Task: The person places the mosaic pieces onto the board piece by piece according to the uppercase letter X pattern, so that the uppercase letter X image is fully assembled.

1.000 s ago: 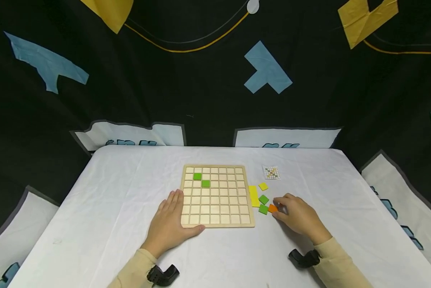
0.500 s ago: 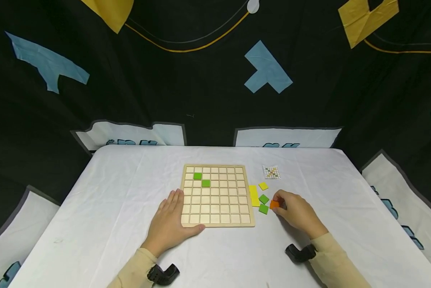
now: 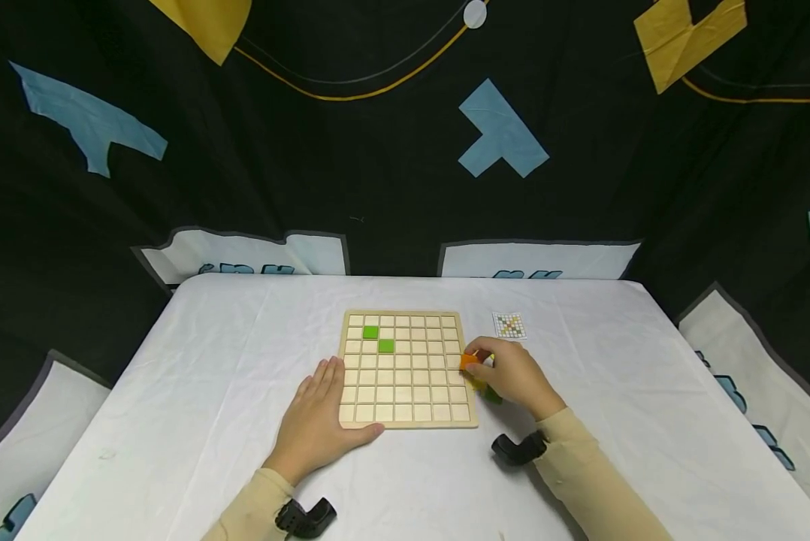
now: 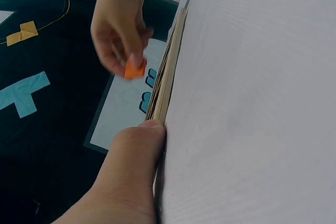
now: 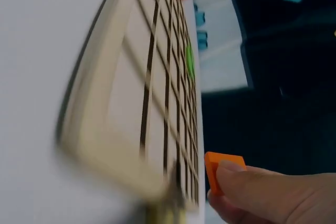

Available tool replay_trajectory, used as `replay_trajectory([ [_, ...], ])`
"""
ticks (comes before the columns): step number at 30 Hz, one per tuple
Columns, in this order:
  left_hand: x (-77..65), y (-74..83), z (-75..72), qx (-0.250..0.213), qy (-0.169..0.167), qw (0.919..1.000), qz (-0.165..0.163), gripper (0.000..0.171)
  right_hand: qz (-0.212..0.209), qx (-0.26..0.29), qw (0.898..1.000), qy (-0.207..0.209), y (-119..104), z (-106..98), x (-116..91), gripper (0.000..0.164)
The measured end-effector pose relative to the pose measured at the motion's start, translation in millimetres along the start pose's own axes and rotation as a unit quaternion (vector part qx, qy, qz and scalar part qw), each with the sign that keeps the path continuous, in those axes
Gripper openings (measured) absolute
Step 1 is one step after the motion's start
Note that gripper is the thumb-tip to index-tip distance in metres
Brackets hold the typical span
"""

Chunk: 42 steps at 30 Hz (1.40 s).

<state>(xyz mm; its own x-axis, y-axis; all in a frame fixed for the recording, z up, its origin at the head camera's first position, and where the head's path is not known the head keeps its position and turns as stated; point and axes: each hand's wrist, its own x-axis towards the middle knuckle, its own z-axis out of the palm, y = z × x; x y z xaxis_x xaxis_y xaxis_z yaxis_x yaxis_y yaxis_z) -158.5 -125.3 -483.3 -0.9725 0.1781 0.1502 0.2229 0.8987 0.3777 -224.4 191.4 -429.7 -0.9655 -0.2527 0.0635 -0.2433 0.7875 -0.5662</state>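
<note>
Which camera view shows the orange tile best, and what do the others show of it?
The right wrist view: the orange tile appears largest there, with face and edge visible, though the right hand covers part. The head view shows it small, by the wooden grid board; the left wrist view, blurred and partly covered.

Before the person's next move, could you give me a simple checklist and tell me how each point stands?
1. Orange tile pinched in the right hand: ok.
2. Left hand touching the board: ok, at its left and near edges.
3. Green tiles on the board within their squares: ok, both of them.
4. Card uncovered: ok; its exact pattern: cannot tell, too small.
5. Loose tiles beside the board in clear view: not ok, the right hand partly hides them.
</note>
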Motion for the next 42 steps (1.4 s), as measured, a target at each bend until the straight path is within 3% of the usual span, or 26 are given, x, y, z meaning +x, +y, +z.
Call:
replay_trajectory([
  [8,-0.1,-1.0,0.7,0.002,0.0,1.0,0.001,0.127,-0.036,0.052,0.998,-0.012,-36,38,24,0.017],
  [16,0.2,-1.6,2.0,0.005,0.001,1.0,0.002,0.127,-0.033,0.034,0.999,0.005,-51,65,35,0.019],
  [33,-0.3,-1.2,0.9,0.006,0.004,1.0,0.004,0.127,-0.061,-0.037,0.997,0.002,-55,71,34,0.029],
  [42,0.4,-1.6,2.3,0.01,0.005,0.9999,0.004,0.128,-0.066,-0.04,0.997,-0.003,-56,66,29,0.02],
])
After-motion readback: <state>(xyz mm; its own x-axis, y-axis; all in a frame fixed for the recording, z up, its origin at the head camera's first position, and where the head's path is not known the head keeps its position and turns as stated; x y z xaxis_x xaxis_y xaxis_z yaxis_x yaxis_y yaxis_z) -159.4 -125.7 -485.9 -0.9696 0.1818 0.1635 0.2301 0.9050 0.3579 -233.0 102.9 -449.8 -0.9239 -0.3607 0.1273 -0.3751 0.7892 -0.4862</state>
